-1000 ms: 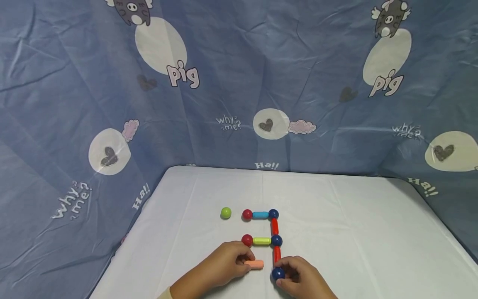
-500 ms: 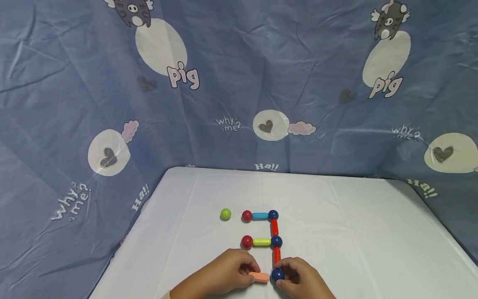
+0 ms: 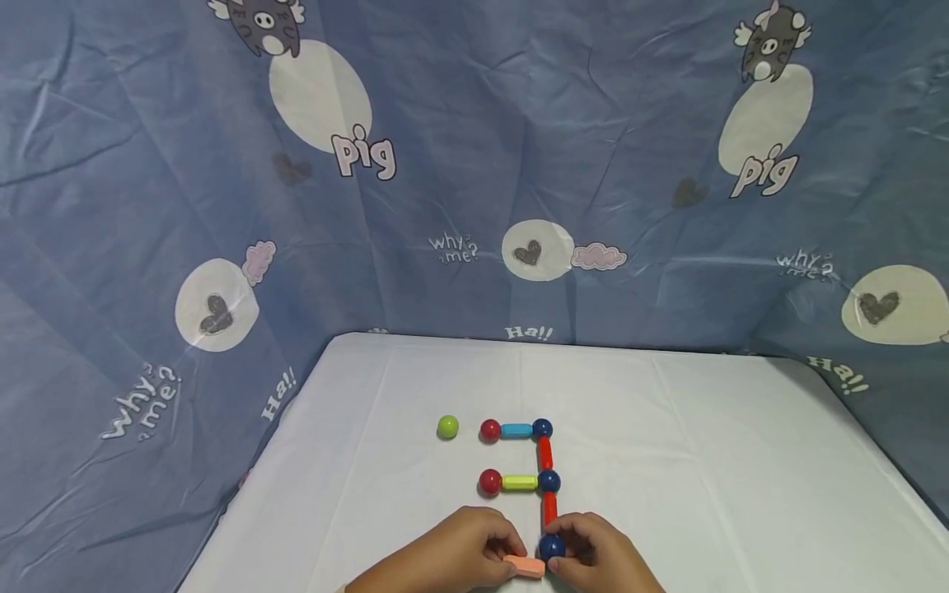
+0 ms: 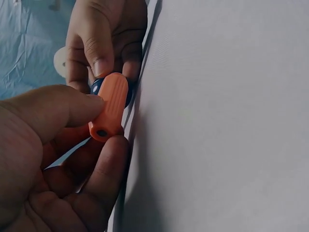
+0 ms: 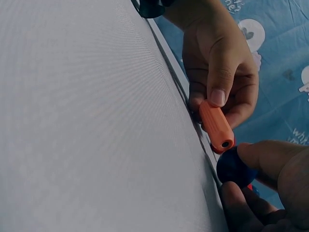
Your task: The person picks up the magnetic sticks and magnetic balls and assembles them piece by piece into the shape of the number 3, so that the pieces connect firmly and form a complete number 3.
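Observation:
My left hand [image 3: 470,550] pinches an orange magnetic rod [image 3: 526,566] between thumb and fingers; its end shows a dark round tip in the right wrist view. My right hand [image 3: 604,553] grips a dark blue ball [image 3: 552,547] at the near end of a magnetic rod-and-ball figure. The rod's free end is right by that ball. From the ball a red rod [image 3: 550,509] runs back to a middle blue ball [image 3: 549,481], which bears a yellow-green rod [image 3: 520,482] ending in a red ball [image 3: 491,482].
Farther back, another red rod [image 3: 545,454] leads to a blue ball [image 3: 543,428], a light blue rod [image 3: 516,430] and a red ball [image 3: 490,431]. A loose green ball [image 3: 448,426] lies left of them. A patterned blue cloth [image 3: 415,288] hangs behind the white table [image 3: 704,461].
My left hand has brought the orange rod toward me and to the right, close to the near blue ball. My right hand stays on that ball.

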Demonstrator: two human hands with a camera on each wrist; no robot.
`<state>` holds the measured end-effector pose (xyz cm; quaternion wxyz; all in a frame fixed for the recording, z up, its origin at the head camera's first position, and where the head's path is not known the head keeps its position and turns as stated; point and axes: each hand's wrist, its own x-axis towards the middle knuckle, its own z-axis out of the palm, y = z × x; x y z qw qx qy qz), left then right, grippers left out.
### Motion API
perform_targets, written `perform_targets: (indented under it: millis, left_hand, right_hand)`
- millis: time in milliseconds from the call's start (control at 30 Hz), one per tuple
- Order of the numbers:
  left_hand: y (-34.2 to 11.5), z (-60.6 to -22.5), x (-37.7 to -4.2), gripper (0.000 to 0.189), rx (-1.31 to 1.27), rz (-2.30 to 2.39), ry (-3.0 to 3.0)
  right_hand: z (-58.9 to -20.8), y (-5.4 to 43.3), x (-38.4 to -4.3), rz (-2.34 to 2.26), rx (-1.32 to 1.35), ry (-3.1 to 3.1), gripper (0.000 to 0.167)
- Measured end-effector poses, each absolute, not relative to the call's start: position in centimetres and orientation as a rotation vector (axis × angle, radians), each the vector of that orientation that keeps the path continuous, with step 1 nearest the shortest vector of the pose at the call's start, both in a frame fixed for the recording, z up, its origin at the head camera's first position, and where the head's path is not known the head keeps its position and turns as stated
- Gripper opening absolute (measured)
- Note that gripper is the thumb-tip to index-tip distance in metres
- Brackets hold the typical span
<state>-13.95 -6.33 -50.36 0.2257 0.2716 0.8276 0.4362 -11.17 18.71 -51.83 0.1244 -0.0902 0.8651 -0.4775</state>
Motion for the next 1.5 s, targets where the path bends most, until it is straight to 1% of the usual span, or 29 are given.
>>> perform_targets:
  millis: [133, 367, 667, 1133, 1233, 1300, 1433, 1500]
  left_hand:
    - [-6.6, -50.2, -14.0, 0.015, 0.716, 1.197, 2.326]
    - [-6.6, -49.9, -13.9, 0.021, 0.614, 1.271, 2.335]
    - [-6.3, -50.0, -13.8, 0.020, 0.568, 1.272, 2.325]
    - [-6.6, -50.0, -13.9, 0.021, 0.565, 1.249, 2.342]
    - [-6.8, -50.0, -14.0, 0.020, 0.575, 1.238, 2.347]
    - [-6.9, -49.9, -14.1, 0.016, 0.578, 1.231, 2.357]
    - [-7.3, -49.3, -14.6, 0.007, 0.537, 1.217, 2.415]
    - [-7.7, -49.0, -15.0, 0.007, 0.510, 1.209, 2.481]
  right_hand:
    - [-51.9, 18.8, -11.2, -1.392, -0.258, 2.508, 0.032]
    - [-52.0, 18.7, -11.2, -1.398, -0.252, 2.506, 0.032]
    - [-51.9, 18.9, -11.1, -1.406, -0.257, 2.496, 0.033]
    - [-51.8, 18.6, -11.1, -1.395, -0.248, 2.504, 0.032]
    - [-51.9, 18.6, -11.1, -1.394, -0.263, 2.494, 0.032]
    - [-51.9, 18.6, -11.1, -1.396, -0.278, 2.484, 0.031]
    - [-51.9, 18.7, -11.2, -1.390, -0.288, 2.475, 0.031]
    - [-51.8, 18.8, -11.2, -1.376, -0.268, 2.475, 0.032]
